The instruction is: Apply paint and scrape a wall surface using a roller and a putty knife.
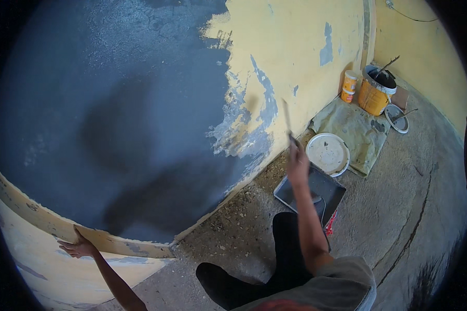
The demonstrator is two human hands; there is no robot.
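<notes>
My left hand has its fingers spread and lies against a ledge at the lower left of the wall. With my right hand I grip a slim tool by its dark handle. It points up toward the wall and looks like a putty knife seen nearly edge-on. The wall's left part carries a dark grey coat. Its right part is pale yellow, with flaked grey patches between. Beneath my right forearm lies a dark rectangular paint tray, partly hidden by the arm, with a wire-like handle in it.
A round white lid lies beyond the tray, beside a stained sheet. Farther back stand a yellow bucket with a stick in it, stacked orange tubs and another lid. Cracks run along the concrete floor.
</notes>
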